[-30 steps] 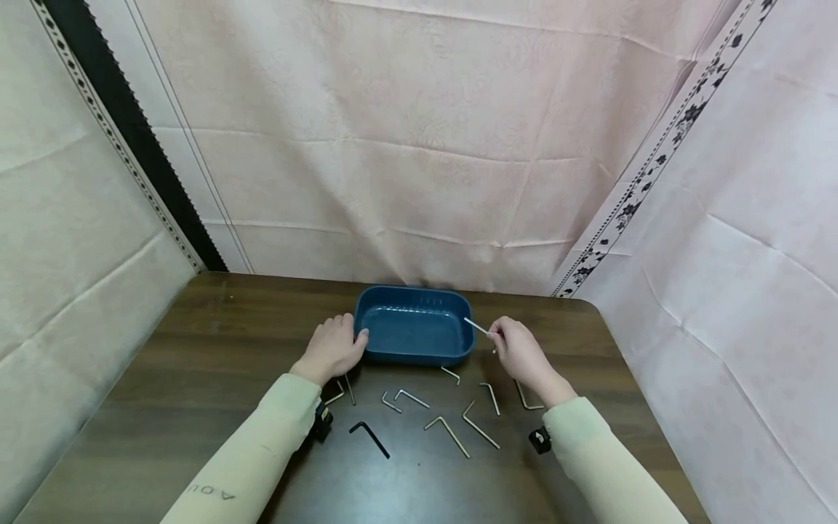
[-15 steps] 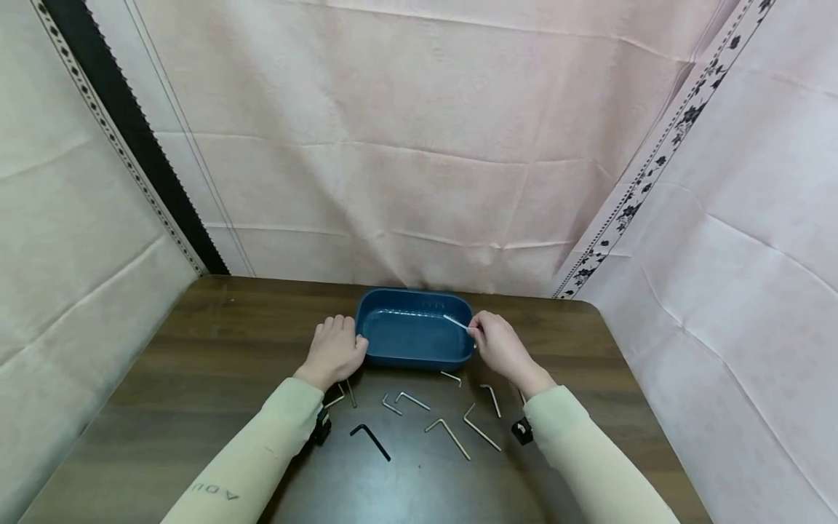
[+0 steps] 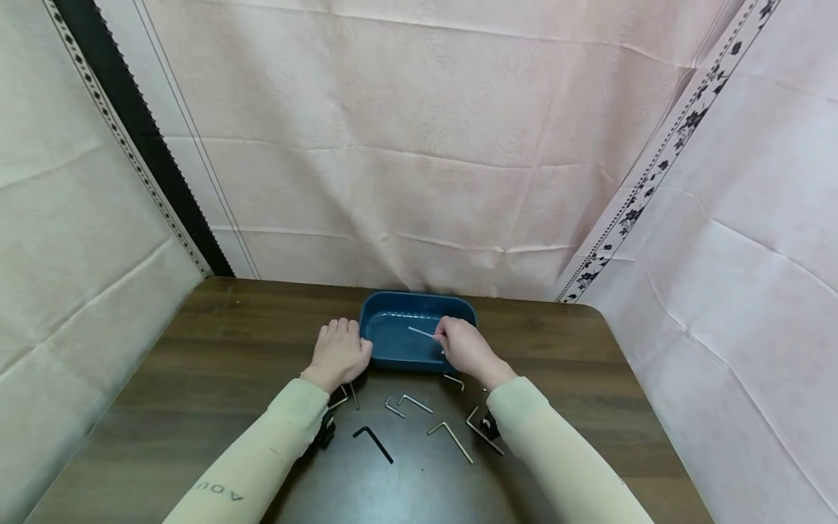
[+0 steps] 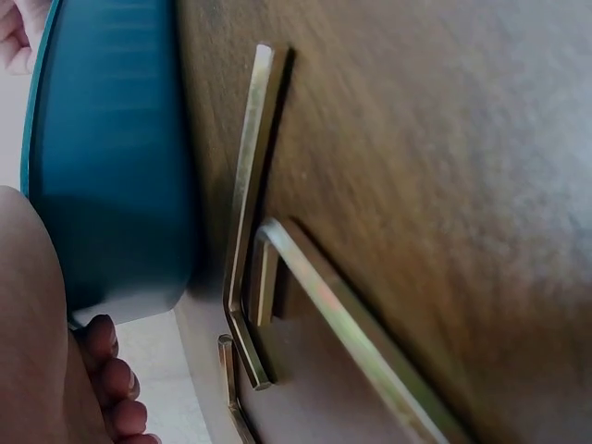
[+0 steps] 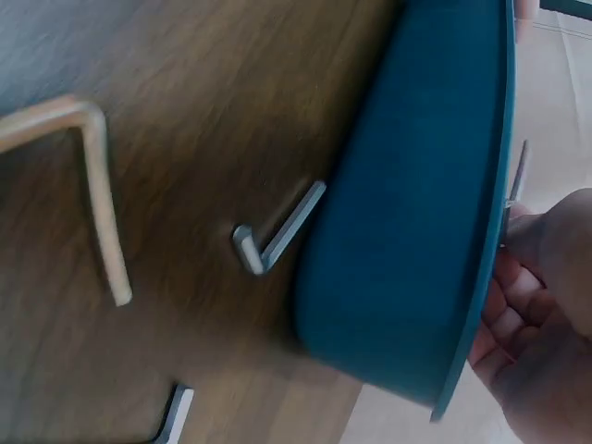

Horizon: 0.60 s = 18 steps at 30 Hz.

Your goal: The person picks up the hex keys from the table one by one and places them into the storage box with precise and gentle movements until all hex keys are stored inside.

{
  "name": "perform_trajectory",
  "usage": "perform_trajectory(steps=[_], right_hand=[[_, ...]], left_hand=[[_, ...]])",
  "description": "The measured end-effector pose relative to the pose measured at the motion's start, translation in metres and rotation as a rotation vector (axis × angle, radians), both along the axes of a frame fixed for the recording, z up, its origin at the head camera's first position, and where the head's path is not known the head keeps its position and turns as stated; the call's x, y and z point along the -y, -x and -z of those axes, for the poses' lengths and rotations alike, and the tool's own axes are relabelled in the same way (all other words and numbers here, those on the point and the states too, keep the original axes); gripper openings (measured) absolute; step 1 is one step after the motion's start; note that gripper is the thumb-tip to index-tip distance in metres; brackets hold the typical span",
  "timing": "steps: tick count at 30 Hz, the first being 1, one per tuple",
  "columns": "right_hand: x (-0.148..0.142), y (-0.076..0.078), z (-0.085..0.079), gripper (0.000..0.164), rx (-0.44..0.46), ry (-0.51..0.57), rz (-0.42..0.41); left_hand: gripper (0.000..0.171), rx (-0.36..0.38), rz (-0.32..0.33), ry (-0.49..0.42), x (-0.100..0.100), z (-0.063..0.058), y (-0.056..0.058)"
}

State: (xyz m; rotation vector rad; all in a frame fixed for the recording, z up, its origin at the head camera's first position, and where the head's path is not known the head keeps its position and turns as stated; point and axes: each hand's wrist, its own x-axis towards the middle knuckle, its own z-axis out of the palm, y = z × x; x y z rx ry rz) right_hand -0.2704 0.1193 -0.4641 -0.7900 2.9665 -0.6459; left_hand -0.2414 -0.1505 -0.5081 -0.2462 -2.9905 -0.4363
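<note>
Right hand: Having moved left in the past second, the right hand (image 3: 468,348) has passed from outside the right rim to above the inside of a blue tray (image 3: 398,349).
Held key: A silver-toned hex key (image 3: 420,332) is pinched between thumb and fingers, its long arm pointing left over the tray; whether it touches the floor of the tray, one cannot tell.
Left hand: At the opposite end, as a second ago, the left hand (image 3: 340,351) grips the tray, thumb at the near corner, fingers curled against the outside.
Tray: It sits toward the far edge of a brown wood-grain table (image 3: 262,349).
Keys nearby: A small silver key (image 5: 294,222) lies just beside the tray's near wall; two bent keys (image 4: 248,194) rest near the left wrist.
Keys in front: A black key (image 3: 373,442), a brass-toned key (image 3: 452,440) and a long bent key (image 3: 484,431) by the right wrist lie nearer the person, with two shorter keys (image 3: 415,402) between them and the tray.
Backdrop: Pale creased cloth (image 3: 419,145) hangs behind the table, a dark floral border (image 3: 631,215) running down its right side.
</note>
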Motion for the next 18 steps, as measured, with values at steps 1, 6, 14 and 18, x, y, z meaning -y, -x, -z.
perform_trajectory(steps=[1, 6, 14, 18], right_hand=[[0.002, 0.001, 0.0, 0.008, 0.016, 0.003, 0.0], [0.009, 0.009, 0.003, 0.009, 0.104, 0.003, 0.01], [0.017, 0.018, 0.011, 0.01, 0.227, 0.065, -0.005], [0.021, 0.021, 0.015, 0.009, 0.245, 0.111, -0.002]], left_hand=[[0.041, 0.0, 0.0, -0.002, 0.0, 0.0, 0.0], [0.043, 0.004, -0.01, -0.005, 0.001, 0.001, 0.0], [0.04, 0.001, -0.016, -0.006, -0.001, 0.002, -0.001], [0.039, 0.003, -0.026, -0.005, 0.0, 0.001, -0.002]])
